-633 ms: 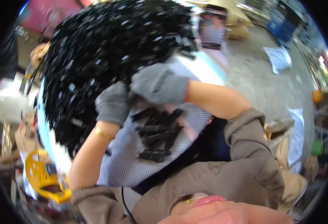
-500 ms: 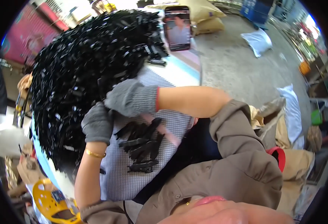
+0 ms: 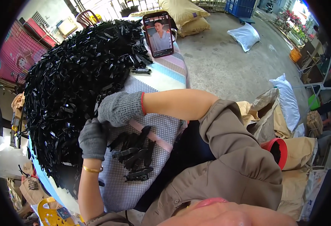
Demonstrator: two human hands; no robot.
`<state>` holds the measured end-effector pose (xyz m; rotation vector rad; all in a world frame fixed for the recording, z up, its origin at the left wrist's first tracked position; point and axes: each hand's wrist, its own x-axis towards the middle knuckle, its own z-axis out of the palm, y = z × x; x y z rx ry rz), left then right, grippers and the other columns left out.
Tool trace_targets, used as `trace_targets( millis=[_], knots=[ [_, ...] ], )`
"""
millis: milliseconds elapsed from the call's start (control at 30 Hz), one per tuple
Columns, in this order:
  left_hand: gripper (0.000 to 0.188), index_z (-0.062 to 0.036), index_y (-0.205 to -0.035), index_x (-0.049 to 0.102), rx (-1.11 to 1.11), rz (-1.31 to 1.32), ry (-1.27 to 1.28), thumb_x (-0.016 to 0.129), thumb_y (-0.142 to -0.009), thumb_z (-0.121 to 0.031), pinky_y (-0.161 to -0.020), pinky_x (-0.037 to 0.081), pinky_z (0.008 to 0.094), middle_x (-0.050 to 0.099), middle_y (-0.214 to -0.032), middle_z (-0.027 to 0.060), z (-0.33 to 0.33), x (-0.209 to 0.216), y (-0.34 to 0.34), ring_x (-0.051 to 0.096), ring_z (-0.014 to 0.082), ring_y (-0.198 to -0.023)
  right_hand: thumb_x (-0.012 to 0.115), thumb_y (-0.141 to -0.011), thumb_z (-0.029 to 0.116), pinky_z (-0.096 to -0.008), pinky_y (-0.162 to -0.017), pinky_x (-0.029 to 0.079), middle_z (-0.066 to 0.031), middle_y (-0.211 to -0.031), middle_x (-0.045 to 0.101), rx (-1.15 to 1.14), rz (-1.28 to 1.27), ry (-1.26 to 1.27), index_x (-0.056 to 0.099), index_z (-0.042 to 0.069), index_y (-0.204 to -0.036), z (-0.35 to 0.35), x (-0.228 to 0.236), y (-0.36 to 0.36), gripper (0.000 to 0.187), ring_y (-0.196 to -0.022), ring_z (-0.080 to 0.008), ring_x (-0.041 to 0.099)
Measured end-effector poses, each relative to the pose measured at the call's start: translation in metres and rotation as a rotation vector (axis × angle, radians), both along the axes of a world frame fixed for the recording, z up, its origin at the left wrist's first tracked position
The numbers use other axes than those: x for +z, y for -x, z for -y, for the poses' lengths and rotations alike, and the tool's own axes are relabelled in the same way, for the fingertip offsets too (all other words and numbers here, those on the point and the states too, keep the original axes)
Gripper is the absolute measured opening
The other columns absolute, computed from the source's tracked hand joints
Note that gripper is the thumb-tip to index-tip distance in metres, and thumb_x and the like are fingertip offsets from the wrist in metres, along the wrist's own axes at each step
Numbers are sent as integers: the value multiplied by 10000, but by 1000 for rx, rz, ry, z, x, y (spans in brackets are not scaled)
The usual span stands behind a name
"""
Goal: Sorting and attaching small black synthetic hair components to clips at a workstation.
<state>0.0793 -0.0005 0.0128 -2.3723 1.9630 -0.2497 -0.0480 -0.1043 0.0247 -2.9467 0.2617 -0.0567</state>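
Observation:
My left hand (image 3: 93, 139) and my right hand (image 3: 120, 109), both in grey knitted gloves, meet at the near edge of a large heap of black plastic pieces (image 3: 67, 75). The right fingers are curled, and a slim black plastic piece (image 3: 97, 102) sticks up beside them, seemingly in their grip. Closed fingers on the left press close to the right hand; what they hold is hidden. Nearer me, a small group of long black plastic pieces (image 3: 135, 152) lies on the patterned tablecloth (image 3: 116, 194). One separate black piece (image 3: 141, 71) rests beyond the right hand.
A phone (image 3: 159, 35) showing a video stands at the table's far side. Stuffed sacks (image 3: 190, 17) and a blue crate (image 3: 240, 8) are behind it. On my right are a red bucket (image 3: 283, 152) and paper bags (image 3: 303, 152); a yellow plastic item (image 3: 46, 213) is lower left.
The whole view has shifted a little. My hands stay together by the heap, and a slim black piece now shows sticking up past my right fingers. The small group lies as before.

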Motion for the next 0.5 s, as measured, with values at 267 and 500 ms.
trace_targets(
  millis=[267,500],
  knots=[
    [205,-91,-941,627,-125,-218,60,606,-766,-196,-682,478,407,585,-856,150,-47,-1,-14,589,326,-793,556,-774,241,-381,-760,501,-85,-875,632,-14,160,-165,659,111,-922,2,3,12,222,-851,-268,618],
    [193,-84,-960,608,-286,-43,296,588,-802,-194,-671,486,366,595,-884,122,-51,-11,-21,589,288,-749,576,-714,261,-388,-720,500,-115,-801,658,78,348,-104,681,97,-863,-10,-20,-8,245,-785,-293,633]
  ],
)
